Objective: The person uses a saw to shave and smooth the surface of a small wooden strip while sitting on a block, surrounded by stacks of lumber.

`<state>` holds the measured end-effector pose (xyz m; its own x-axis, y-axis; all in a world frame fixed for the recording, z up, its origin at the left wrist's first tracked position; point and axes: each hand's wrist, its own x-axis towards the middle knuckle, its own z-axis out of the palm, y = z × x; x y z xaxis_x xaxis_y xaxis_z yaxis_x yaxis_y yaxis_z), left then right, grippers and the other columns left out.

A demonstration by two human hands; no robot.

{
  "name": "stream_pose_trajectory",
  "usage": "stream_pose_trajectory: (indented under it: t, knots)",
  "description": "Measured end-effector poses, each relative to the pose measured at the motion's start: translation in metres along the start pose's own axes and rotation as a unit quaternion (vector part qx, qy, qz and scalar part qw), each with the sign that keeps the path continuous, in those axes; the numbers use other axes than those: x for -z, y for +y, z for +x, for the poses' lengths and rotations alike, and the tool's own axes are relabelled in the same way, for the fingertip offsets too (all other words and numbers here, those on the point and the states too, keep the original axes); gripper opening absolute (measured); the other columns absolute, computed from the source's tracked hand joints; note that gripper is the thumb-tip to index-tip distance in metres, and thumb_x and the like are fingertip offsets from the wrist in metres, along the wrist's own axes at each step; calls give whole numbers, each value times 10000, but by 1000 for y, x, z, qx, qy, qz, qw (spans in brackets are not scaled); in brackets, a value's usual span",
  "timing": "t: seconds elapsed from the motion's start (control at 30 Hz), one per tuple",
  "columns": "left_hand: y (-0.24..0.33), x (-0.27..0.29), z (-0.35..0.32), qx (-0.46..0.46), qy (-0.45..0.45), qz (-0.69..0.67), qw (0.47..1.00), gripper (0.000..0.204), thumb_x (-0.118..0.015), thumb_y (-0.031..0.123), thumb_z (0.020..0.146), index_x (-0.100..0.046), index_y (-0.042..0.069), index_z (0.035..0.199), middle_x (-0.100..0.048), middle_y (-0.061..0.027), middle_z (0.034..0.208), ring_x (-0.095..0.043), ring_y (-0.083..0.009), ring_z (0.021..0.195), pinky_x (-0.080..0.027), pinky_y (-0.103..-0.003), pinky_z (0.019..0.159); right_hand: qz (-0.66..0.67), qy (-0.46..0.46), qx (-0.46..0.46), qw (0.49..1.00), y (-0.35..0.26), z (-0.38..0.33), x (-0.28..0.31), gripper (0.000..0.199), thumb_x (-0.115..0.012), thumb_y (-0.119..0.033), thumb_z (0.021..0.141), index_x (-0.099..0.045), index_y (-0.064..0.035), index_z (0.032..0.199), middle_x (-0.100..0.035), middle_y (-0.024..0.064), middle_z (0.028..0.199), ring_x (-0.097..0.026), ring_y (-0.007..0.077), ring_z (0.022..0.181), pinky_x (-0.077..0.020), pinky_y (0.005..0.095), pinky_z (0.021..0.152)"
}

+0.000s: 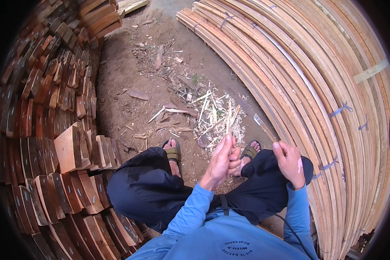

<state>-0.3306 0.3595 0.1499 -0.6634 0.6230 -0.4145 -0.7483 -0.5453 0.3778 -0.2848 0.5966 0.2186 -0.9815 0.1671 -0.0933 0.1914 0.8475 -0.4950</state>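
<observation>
My left hand [223, 162] is closed round a thin pale wooden stick [229, 120], which points away from me over the wood shavings [219, 115]. To its right, my right hand [288, 161] grips a wooden-handled knife [268, 130] beside my right knee. A shiny metal collar shows at the far end of its handle. The dark strip beyond that collar looks like the blade, but it blends with the ground. Stick and knife are apart. Both hands are above my spread legs, between my knees and the shavings.
Stacked wooden blocks [43, 138] rise like a wall on my left. Long strips of wood [307, 73], bundled with ties, curve along my right side. Bark and wood scraps [173, 115] litter the dirt ground [121, 95]. My sandalled feet [172, 151] rest near the shavings.
</observation>
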Motion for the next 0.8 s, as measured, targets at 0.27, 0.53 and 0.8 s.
stream_pose_trajectory:
  t: [0.27,0.53,0.8]
  knots:
    - [-23,26,20,-225,193,399,868,267,-552,232,1116,-645,-17,1150,-628,-87,751,-594,-203,633,-455,-380,600,-40,-72,32,996,-27,-19,11,409,-748,-377,978,-640,-38,778,-582,227,627,-622,457,613,-487,498,593]
    - [-15,16,11,-335,270,519,739,219,-604,151,1071,-658,-49,997,-660,-137,682,-617,-191,587,-473,-387,583,-121,-39,36,991,-26,-25,-3,402,-733,-461,976,-745,-69,888,-657,194,663,-655,433,631,-531,514,646]
    - [-10,-10,-6,-295,234,503,778,211,-579,168,1086,-666,-21,1047,-626,-186,678,-617,-289,572,-440,-443,563,-124,70,-28,989,-8,3,-22,447,-715,-450,999,-730,-24,862,-666,279,699,-696,494,735,-539,587,671]
